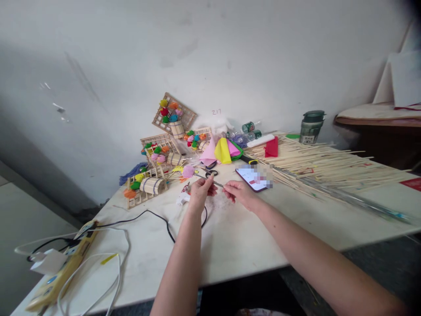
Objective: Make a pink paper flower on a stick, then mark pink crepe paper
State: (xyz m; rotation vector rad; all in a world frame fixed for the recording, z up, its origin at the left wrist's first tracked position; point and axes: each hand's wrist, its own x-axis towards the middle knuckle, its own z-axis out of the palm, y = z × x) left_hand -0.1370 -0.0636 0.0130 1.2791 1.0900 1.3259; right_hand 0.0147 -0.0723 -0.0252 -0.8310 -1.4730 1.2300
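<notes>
In the head view, my left hand (202, 192) and right hand (239, 194) are near each other above the desk (237, 248), each with its fingers pinched on one thin, dark stem (218, 184). The stem slants across between them, and the pink flower (188, 171) at its far end sits beyond my left hand. My right hand grips the near end, thumb against forefinger.

Just past my left hand I see the handles of the scissors (211, 173); the white glue gun (183, 199) lies to the left of that hand, near a black cord (158, 214). The phone (253, 179), its screen lit, lies just beyond my right hand.

Behind these I have yellow paper (222, 151), pink paper (208, 154) and red paper (271, 147). Left of them stand the frames, with little barrels and coloured flowers; the highest frame (190, 116) leans against the wall (131, 66).

Many loose sticks (315, 164) spread across the right side, with the green cup (312, 127) behind. At the near left is a power strip (49, 289) with a white plug (49, 262).
</notes>
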